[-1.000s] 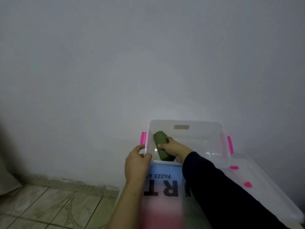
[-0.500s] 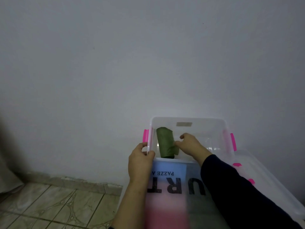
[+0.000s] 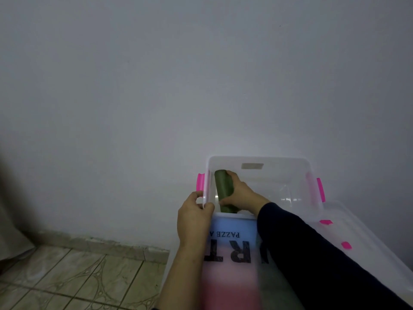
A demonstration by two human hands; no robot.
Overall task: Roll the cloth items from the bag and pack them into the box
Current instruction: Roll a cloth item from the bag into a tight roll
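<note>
A tiled floor (image 3: 73, 276) is seen at the lower left below a plain wall (image 3: 156, 86). The near left corner of the clear plastic box (image 3: 259, 161) is gripped by the left hand (image 3: 194, 217), thumb inside the rim and fingers curled outside by the pink latch (image 3: 200, 182). Inside the box, against its left wall, the rolled green cloth (image 3: 223, 189) is clasped by the right hand (image 3: 240, 194), fingers and thumb wrapped round it. A clear lid (image 3: 366, 242) with pink clips is seen just right of the box.
</note>
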